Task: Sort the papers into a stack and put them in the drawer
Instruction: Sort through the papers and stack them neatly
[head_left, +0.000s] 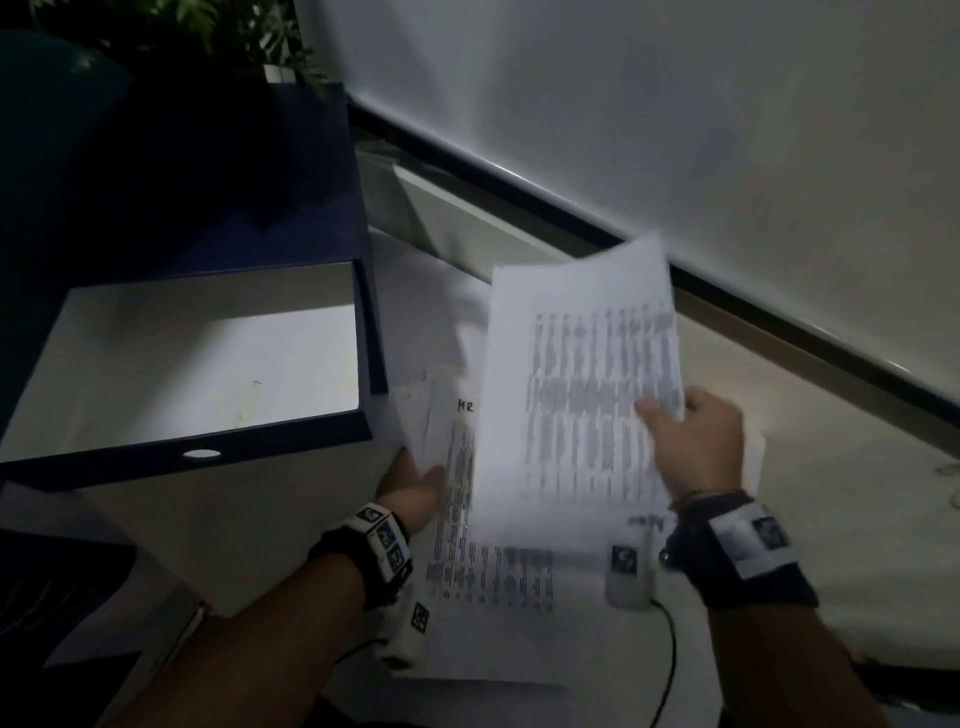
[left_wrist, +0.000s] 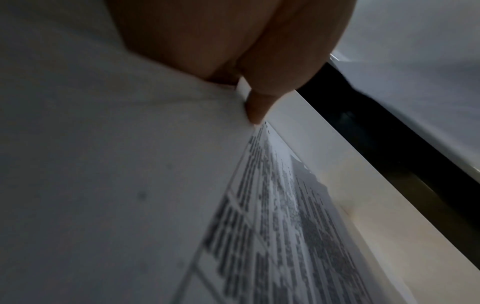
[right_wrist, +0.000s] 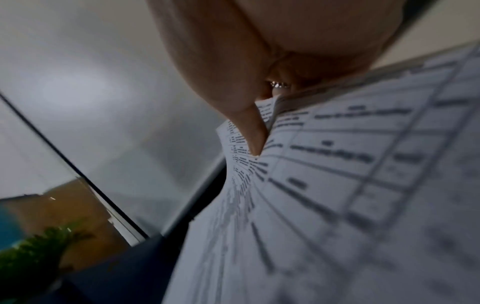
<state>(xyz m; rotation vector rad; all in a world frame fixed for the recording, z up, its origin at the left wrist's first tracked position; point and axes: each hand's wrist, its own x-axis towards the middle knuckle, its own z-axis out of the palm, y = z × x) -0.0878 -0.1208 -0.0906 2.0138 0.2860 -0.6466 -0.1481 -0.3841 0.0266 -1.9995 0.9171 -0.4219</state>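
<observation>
Both hands pinch papers — right hand on top, left hand beneath — squaring them beside the open drawer.

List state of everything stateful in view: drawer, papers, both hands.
drawer: pulled open, nothing inside
printed sheets: lifted, held in right hand
lower papers: loose, fanned, unaligned, held by left hand
left hand: pinching the lower papers' edge
right hand: gripping the printed sheets
</observation>
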